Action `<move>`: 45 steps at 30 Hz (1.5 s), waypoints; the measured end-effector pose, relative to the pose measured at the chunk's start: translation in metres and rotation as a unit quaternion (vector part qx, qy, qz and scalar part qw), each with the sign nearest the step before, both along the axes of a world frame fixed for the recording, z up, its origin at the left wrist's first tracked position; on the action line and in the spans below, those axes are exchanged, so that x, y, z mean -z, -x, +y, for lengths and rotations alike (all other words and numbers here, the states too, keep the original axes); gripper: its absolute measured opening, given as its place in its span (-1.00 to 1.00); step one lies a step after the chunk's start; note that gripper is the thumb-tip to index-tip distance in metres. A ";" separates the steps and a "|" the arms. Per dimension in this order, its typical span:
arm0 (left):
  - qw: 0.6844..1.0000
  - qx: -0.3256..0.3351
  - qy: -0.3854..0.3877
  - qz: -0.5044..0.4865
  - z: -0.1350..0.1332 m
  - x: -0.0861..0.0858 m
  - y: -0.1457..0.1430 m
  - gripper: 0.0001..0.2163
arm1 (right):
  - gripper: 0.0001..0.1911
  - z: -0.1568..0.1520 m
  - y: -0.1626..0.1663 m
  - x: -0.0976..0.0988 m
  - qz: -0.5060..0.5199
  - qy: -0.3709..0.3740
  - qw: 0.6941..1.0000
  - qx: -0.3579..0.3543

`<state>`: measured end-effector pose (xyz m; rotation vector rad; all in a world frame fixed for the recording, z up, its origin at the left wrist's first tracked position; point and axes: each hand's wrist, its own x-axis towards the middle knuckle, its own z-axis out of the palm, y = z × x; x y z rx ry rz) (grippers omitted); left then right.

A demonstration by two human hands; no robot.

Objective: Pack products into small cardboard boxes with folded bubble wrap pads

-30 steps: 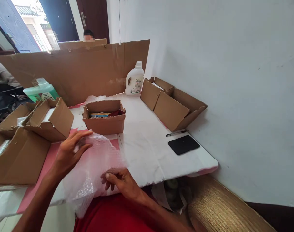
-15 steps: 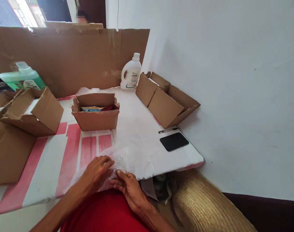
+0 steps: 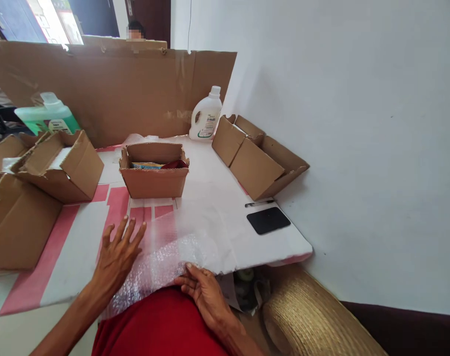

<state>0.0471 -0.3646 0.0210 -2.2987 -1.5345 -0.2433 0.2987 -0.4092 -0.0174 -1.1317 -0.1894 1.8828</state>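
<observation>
A clear sheet of bubble wrap (image 3: pixel 154 264) lies along the table's near edge, against my red clothing. My left hand (image 3: pixel 118 252) is over the wrap's left side with its fingers spread, holding nothing. With thumb and fingers my right hand (image 3: pixel 204 291) pinches the near edge of the wrap. Beyond the hands stands an open cardboard box (image 3: pixel 154 183) with a blue-and-yellow packet and a dark red item inside.
More open cardboard boxes stand at left (image 3: pixel 65 173) and right (image 3: pixel 260 163). Behind are a green liquid bottle (image 3: pixel 49 116), a white jug (image 3: pixel 206 116) and a cardboard panel (image 3: pixel 136 89). A black phone-like slab (image 3: pixel 268 220) and a pen (image 3: pixel 259 203) lie right. A person sits beyond the panel.
My left hand has moved left and its fingers have spread, leaving more of the bubble wrap lying flat in sight. The right hand stays at the wrap's edge. The view has shifted slightly.
</observation>
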 end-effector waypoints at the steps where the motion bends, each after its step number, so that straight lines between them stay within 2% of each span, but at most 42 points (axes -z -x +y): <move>1: 1.000 -0.002 0.008 -0.007 0.011 -0.002 0.005 -0.57 | -0.50 0.000 0.000 -0.001 0.000 0.002 1.000 -0.005; 5: 0.999 -0.001 0.023 -0.040 0.052 -0.004 0.020 -0.61 | -0.50 0.001 0.005 0.001 -0.005 0.015 1.000 -0.026; 7: 0.998 -0.006 0.024 -0.054 0.061 -0.003 0.022 -0.65 | -0.50 0.000 0.004 0.002 -0.006 0.020 0.999 -0.032; 10: 0.996 -0.012 -0.003 -0.090 0.047 -0.002 0.015 -0.69 | -0.43 -0.003 -0.012 -0.005 -0.004 0.009 0.992 -0.122; 13: 0.990 0.015 -0.008 -0.142 0.009 0.004 0.001 -0.69 | -0.33 -0.008 -0.034 -0.031 -0.097 -0.038 0.952 -0.287; 14: 0.988 0.022 0.005 -0.153 -0.004 0.009 -0.003 -0.67 | -0.33 -0.008 -0.037 -0.043 -0.156 -0.076 0.929 -0.328; 16: 0.987 0.002 0.024 -0.160 -0.027 0.025 -0.009 -0.59 | -0.39 -0.005 -0.026 -0.064 -0.281 -0.213 0.862 -0.364; 18: 0.987 -0.046 0.020 -0.154 -0.040 0.045 -0.011 -0.47 | -0.57 0.005 0.007 -0.072 -0.369 -0.416 0.761 -0.335; 19: 0.986 -0.066 0.013 -0.150 -0.042 0.056 -0.010 -0.42 | -0.66 0.013 0.029 -0.069 -0.389 -0.505 0.708 -0.305; 21: 0.985 -0.083 0.008 -0.148 -0.040 0.076 -0.005 -0.34 | -0.39 0.033 0.074 -0.051 -0.429 -0.611 0.595 -0.297; 22: 0.985 -0.083 0.011 -0.148 -0.038 0.083 -0.002 -0.32 | -0.30 0.045 0.092 -0.038 -0.452 -0.627 0.552 -0.312; 24: 0.985 -0.085 0.020 -0.150 -0.032 0.092 0.004 -0.32 | -0.15 0.067 0.114 -0.009 -0.481 -0.631 0.502 -0.344; 26: 0.983 -0.095 0.031 -0.156 -0.028 0.091 0.007 -0.35 | -0.06 0.085 0.111 0.013 -0.510 -0.615 0.487 -0.353; 28: 0.978 -0.118 0.045 -0.164 -0.025 0.085 0.008 -0.36 | -0.04 0.098 0.086 0.026 -0.547 -0.583 0.494 -0.342; 32: 0.969 -0.160 0.100 -0.161 -0.015 0.069 0.005 -0.27 | -0.07 0.120 0.013 0.026 -0.633 -0.476 0.515 -0.329; 35: 0.965 -0.176 0.123 -0.148 -0.002 0.063 0.003 -0.24 | -0.10 0.131 -0.027 0.024 -0.684 -0.424 0.496 -0.326; 38: 0.967 -0.171 0.127 -0.140 0.011 0.060 0.005 -0.26 | -0.13 0.135 -0.042 0.027 -0.705 -0.417 0.471 -0.327; 40: 0.969 -0.163 0.126 -0.134 0.016 0.061 0.013 -0.30 | -0.13 0.137 -0.044 0.029 -0.713 -0.412 0.466 -0.325; 45: 0.973 -0.155 0.103 -0.137 -0.001 0.064 0.051 -0.33 | -0.13 0.140 -0.046 0.033 -0.716 -0.419 0.472 -0.298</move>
